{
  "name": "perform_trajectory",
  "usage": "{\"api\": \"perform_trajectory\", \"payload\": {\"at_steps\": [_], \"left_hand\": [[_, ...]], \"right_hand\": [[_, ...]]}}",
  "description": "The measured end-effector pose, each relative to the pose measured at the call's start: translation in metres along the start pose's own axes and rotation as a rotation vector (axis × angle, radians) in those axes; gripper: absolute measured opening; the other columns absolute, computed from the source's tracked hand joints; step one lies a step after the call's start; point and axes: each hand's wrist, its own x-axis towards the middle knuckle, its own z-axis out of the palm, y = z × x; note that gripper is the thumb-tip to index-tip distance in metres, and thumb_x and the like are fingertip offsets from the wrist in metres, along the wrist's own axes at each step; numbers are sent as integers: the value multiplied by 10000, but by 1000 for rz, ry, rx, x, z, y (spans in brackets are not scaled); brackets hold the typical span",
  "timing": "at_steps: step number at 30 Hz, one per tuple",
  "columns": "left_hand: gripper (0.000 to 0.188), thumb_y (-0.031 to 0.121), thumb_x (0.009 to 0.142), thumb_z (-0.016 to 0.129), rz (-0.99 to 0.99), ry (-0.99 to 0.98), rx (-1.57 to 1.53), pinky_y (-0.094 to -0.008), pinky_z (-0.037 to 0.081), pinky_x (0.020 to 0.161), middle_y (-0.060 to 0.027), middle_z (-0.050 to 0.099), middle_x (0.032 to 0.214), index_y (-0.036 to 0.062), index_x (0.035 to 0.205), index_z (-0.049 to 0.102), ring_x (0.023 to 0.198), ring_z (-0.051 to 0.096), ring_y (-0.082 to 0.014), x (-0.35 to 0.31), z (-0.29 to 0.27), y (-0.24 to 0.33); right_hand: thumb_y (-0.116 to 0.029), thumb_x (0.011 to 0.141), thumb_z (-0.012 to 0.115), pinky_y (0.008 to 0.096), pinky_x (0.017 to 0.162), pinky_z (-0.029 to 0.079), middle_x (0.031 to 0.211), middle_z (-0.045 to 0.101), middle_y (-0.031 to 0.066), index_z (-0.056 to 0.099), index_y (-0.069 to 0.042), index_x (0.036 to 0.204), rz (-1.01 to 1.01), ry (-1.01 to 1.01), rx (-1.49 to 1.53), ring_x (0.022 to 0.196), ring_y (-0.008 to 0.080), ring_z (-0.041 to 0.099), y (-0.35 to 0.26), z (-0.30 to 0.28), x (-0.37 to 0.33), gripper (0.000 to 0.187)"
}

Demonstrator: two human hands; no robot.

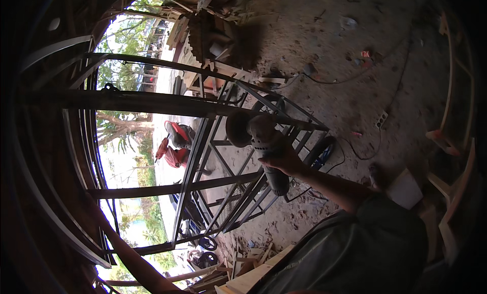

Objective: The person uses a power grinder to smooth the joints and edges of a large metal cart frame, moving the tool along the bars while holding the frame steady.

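Note:
My right hand [285, 160] is wrapped round the body of an angle grinder [276, 181]. Its round disc [238, 127] is up against, or just beside, a long dark metal bar [167, 103]; I cannot tell if they touch. That bar belongs to a large welded metal frame [186, 185] with crossing struts. From the lower edge my left forearm [133, 259] reaches up to the frame's left part. There my left hand is lost in deep shadow, so its fingers and any hold do not show.
A cable and a white power strip [381, 120] lie on the dirt floor at right. Scrap wood [246, 266] is piled at the bottom, with more boards [223, 68] at the top. Beyond the frame stands a red motorcycle [175, 156]. A pale sheet [405, 189] lies near my right arm.

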Motion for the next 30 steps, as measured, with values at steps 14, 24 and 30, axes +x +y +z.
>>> {"api": "perform_trajectory", "payload": {"at_steps": [14,24,30], "left_hand": [[506,367,1059,610,-32,-8,36,-381,478,1069,-194,645,1378,-16,1390,612,1291,608,-295,-10,-1,28],[493,376,1061,605,-51,46,31,-379,491,1048,-184,667,1351,2,1380,630,1274,623,-289,-22,9,42],[485,381,1062,602,-61,74,5,-378,498,1036,-178,680,1336,12,1374,641,1264,632,-286,-26,14,55]], "right_hand": [[-102,789,851,378,972,527,1229,574,90,439,-65,1390,98,-41,115,1118,188,596,-5,19,3,729],[-189,741,871,395,928,546,1223,594,143,460,-46,1312,-101,6,-367,1107,248,637,-25,33,9,718],[-305,729,862,432,937,560,1249,621,224,456,-26,1373,-474,-110,-827,1098,374,677,-7,32,33,811]]}}
